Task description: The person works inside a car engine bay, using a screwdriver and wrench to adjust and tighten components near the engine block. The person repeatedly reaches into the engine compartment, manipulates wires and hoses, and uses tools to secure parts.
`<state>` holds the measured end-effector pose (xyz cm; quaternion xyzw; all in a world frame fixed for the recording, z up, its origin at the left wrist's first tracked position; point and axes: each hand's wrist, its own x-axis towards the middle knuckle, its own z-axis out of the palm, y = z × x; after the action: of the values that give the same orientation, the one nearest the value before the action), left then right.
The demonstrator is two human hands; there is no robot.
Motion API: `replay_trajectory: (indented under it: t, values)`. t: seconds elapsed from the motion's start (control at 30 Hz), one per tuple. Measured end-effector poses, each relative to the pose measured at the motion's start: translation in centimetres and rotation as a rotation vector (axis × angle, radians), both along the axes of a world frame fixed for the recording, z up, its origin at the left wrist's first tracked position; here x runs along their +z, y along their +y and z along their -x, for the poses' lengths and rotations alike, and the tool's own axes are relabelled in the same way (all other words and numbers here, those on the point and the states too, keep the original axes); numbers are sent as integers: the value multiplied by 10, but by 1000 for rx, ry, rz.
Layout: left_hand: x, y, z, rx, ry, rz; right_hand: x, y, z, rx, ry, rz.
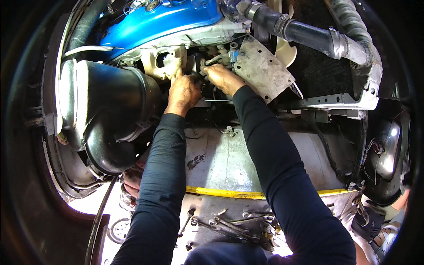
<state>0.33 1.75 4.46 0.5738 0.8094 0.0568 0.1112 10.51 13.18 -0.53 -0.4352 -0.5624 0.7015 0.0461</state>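
Note:
Both my arms reach into an engine bay, below a blue valve cover (163, 24). My left hand (182, 93) is closed beside the pale cast manifold (162, 66), its thumb pointing up along it; whatever it grips is hidden. Just to its right, my right hand (224, 79) has its fingers bent in at a small dark part next to a metal pipe. I cannot make out what those fingertips hold. A flat metal plate with holes (263, 68) stands tilted right of that hand.
On the left is a large black canister (110, 99). A black hose with clamps (304, 35) crosses the upper right, near pale fan blades (286, 52). Several wrenches (227, 227) lie near me, beyond them a yellow strip (225, 192). Another person's legs show at lower right.

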Motion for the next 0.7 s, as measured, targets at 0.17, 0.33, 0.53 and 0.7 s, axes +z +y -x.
replay_trajectory:
  t: [0.17,0.33,0.53,0.7]
  values:
    - [0,-2,3,212,-86,55,1,2,-2,330,-127,-208]
    - [1,-3,0,333,-169,8,12,-3,1,340,-209,-393]
    - [0,-3,0,338,-231,-19,27,-5,-1,566,-324,-449]
    - [-6,-2,9,236,-187,1,37,5,-15,357,-124,-109]
